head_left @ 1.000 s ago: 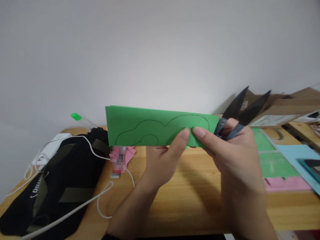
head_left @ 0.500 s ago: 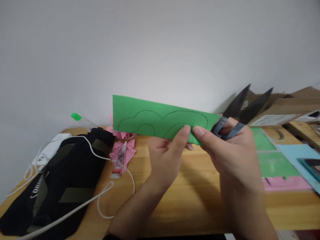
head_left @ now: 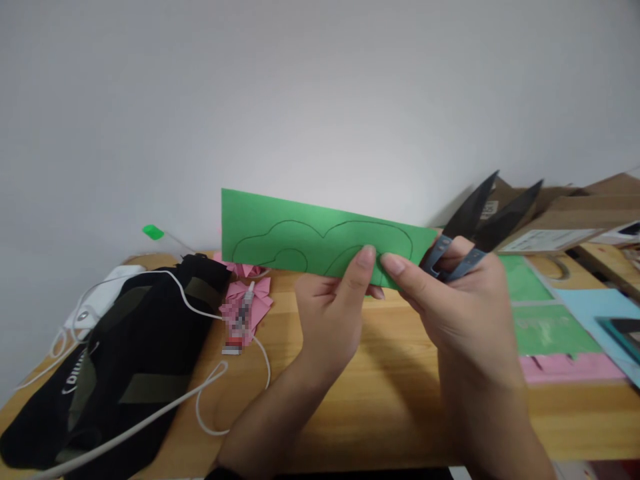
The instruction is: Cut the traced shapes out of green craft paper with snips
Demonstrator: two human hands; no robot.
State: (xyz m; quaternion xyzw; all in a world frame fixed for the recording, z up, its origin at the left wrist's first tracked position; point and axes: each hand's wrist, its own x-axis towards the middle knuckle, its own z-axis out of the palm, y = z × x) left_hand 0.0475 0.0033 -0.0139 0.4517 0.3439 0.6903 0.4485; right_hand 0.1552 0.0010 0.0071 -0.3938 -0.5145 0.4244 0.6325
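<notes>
Left hand (head_left: pixel 334 317) and right hand (head_left: pixel 467 310) both pinch green paper (head_left: pixel 295 233) near its lower right, frame centre (dark curved outlines drawn on it); right hand also holds scissors (head_left: pixel 470 208), blades apart, pointing upper right; wooden surface (head_left: pixel 385 387) below; black bag (head_left: pixel 143 353) lower left.

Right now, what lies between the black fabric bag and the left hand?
Folded pink paper, a white-tipped tube on it, and a thin white cable show there in the head view.
</notes>
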